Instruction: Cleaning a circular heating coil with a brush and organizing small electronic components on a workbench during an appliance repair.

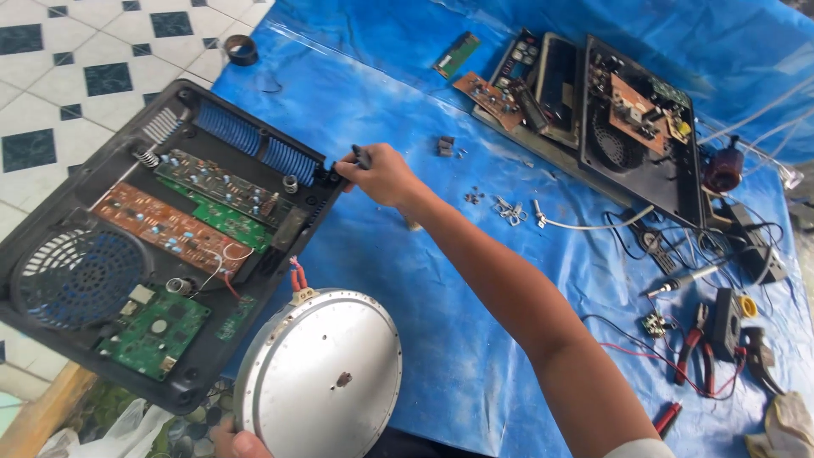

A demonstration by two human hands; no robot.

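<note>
Two bare hands, right hand on a bare forearm, white sleeve edge at the upper arm

Covering: a crinkled blue plastic sheet spreads over the surface.
Far side: a second opened black appliance housing lies near loose brown circuit boards.
Middle: small metal screws and clips lie scattered.
Right edge: red-handled pliers lie among tangled wires.
Floor: white tiles with dark squares.

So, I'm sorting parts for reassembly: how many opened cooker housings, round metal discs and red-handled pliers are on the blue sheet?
Opened black housings: 2, near and far
Round metal disc: 1
Red-handled pliers: 1
Total: 4
</note>
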